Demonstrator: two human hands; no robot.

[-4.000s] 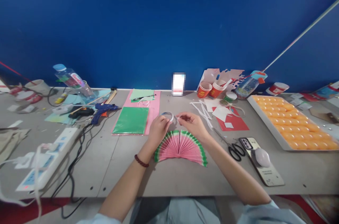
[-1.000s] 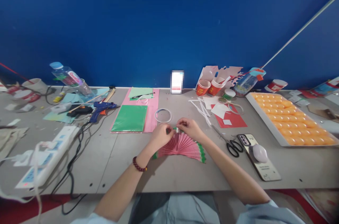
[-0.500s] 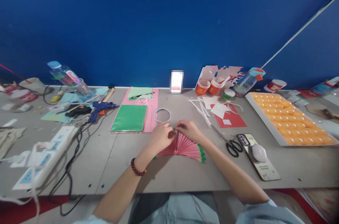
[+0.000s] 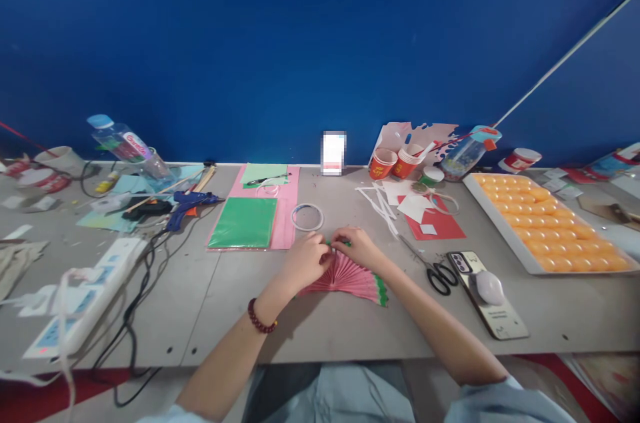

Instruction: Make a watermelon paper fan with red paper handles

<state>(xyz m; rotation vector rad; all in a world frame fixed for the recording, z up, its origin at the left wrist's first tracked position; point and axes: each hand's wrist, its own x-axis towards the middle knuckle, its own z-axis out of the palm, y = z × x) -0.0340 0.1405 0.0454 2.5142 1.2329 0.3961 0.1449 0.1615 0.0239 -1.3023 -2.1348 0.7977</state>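
Note:
A pleated pink paper fan (image 4: 345,274) with a green and white edge lies spread on the table in front of me. My left hand (image 4: 311,257) covers its left part, the fingers pinched at the fan's far middle edge. My right hand (image 4: 359,247) pinches at the same spot from the other side, fingertips close to the left ones. A bit of green shows by the fingertips; what exactly lies between them is hidden. Just beyond the hands rests a white ring of tape (image 4: 307,217).
Left stand green paper sheets (image 4: 245,223), a blue glue gun (image 4: 187,206) and a power strip (image 4: 90,296). On the right are black-handled scissors (image 4: 440,277), a phone (image 4: 505,319) under a white mouse (image 4: 489,288), red cups (image 4: 384,163) and a tray of orange balls (image 4: 550,223).
My hands stay at the fan's far middle edge. The left fingers have shifted slightly, and the fan's left green tip is now hidden behind the forearm.

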